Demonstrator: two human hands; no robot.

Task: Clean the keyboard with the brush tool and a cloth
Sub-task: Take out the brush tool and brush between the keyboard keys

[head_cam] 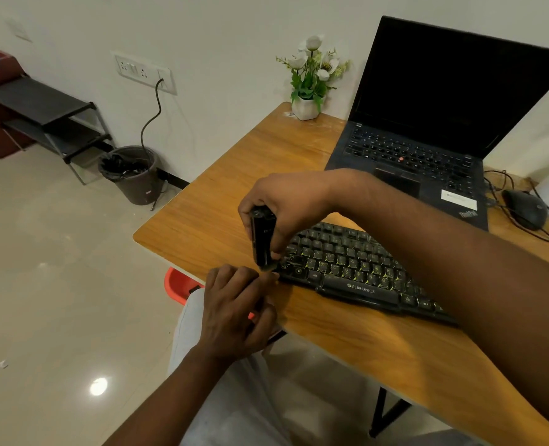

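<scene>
A black keyboard (356, 268) lies on the wooden desk (228, 194), running from the centre toward the right. My right hand (286, 207) grips a black brush tool (262, 241) held upright, its lower tip just past the keyboard's left end. My left hand (237, 307) sits right under that tip at the desk's front edge, fingers curled and pinching at the tool's lower end. What the left fingers hold is hidden. No cloth is in view.
An open black laptop (427, 130) stands behind the keyboard, with a mouse (525, 209) and cables to its right. A white flower pot (308, 106) sits at the desk's far corner. A red stool (178, 284), a bin (134, 173) and a shelf (48, 120) stand on the floor to the left.
</scene>
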